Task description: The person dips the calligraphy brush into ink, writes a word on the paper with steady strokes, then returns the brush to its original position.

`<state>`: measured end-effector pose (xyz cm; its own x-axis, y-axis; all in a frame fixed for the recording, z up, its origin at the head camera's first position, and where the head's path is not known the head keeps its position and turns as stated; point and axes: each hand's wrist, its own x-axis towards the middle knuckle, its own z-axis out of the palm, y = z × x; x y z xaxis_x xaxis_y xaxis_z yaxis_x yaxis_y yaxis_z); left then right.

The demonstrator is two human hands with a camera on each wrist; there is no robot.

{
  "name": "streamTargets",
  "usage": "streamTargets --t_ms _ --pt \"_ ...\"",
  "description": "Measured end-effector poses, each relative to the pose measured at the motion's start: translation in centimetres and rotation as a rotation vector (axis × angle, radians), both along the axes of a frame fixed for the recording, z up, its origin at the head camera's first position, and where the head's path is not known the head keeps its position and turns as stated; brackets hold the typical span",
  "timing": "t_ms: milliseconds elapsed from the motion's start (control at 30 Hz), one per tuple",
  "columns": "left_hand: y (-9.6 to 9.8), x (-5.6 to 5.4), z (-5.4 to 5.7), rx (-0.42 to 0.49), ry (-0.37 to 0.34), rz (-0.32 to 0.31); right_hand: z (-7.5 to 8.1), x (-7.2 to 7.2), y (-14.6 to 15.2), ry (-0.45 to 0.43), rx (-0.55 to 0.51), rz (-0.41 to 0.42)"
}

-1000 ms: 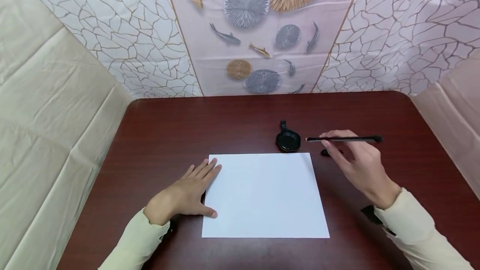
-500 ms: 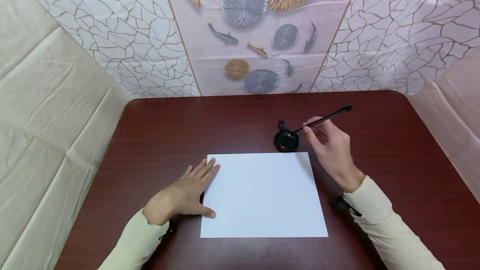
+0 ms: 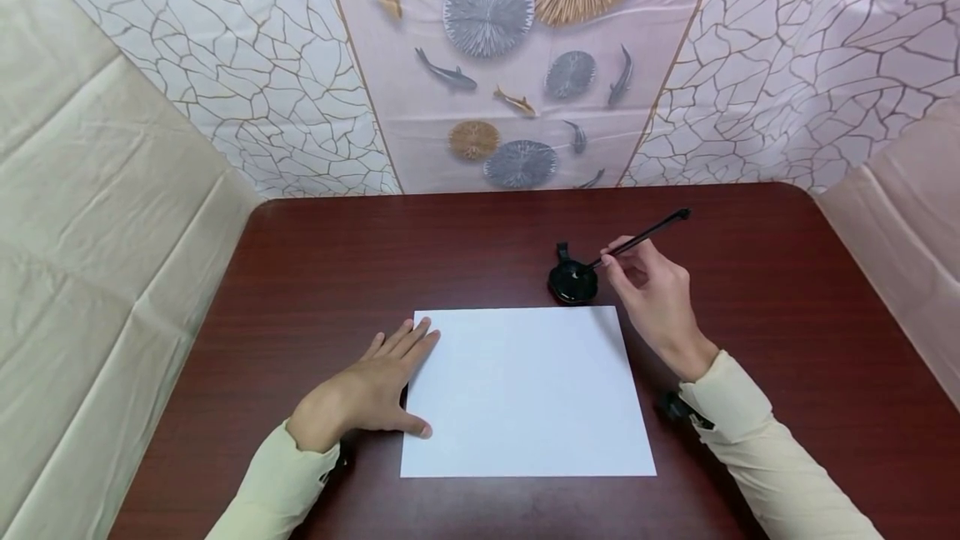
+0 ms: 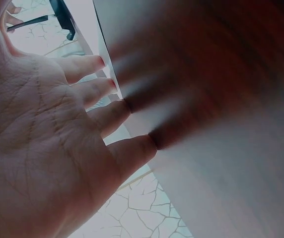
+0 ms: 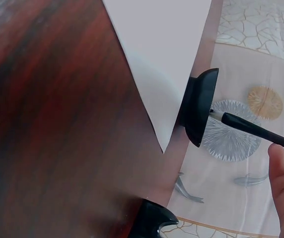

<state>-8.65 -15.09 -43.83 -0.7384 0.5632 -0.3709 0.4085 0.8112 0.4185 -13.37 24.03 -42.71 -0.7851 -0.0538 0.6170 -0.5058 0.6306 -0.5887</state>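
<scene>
A sheet of white paper (image 3: 528, 394) lies on the dark red-brown table. Spread fingers of my left hand (image 3: 367, 390) rest on its left edge, with the thumb lower down on the sheet. My right hand (image 3: 658, 307) pinches a slim black-handled brush (image 3: 652, 232) just beyond the paper's top right corner. The brush slants down to the left, its pale tip at the bowl of a small black ink dish (image 3: 564, 288). In the right wrist view the tip meets the mouth of the dish (image 5: 201, 106). The dish has a short handle pointing away.
A small black curved object, perhaps a brush rest (image 5: 149, 218), stands on the table in the right wrist view; in the head view my right hand covers its place. Patterned cloth (image 3: 525, 65) hangs behind the table (image 3: 360, 257), and pale cloth lines both sides.
My right hand has moved left with the brush, from over the small black object to the ink dish, and tipped the brush down. The left hand and paper stay put.
</scene>
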Motion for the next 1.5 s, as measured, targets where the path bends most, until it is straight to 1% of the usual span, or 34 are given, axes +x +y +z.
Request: streamTargets --t_ms 100,333,567,833,1267,1500 --pt "-0.1 0.0 -0.1 0.004 0.007 0.002 0.0 0.0 -0.1 -0.010 0.004 0.000" --pt "-0.1 -0.1 -0.1 0.014 0.010 -0.004 0.3 0.2 -0.2 0.004 -0.003 -0.003" --pt "0.0 -0.2 -0.1 0.008 0.000 0.001 0.5 0.9 -0.4 -0.047 0.044 0.017" --pt "0.1 -0.2 -0.4 0.012 0.007 -0.001 0.8 1.8 -0.5 -0.062 0.037 0.007" --pt "-0.3 0.1 -0.3 0.007 0.003 0.006 0.8 1.8 -0.3 -0.028 0.020 -0.013" --pt "-0.2 0.0 -0.4 0.016 -0.006 0.005 0.6 1.9 -0.2 0.044 0.012 -0.051"
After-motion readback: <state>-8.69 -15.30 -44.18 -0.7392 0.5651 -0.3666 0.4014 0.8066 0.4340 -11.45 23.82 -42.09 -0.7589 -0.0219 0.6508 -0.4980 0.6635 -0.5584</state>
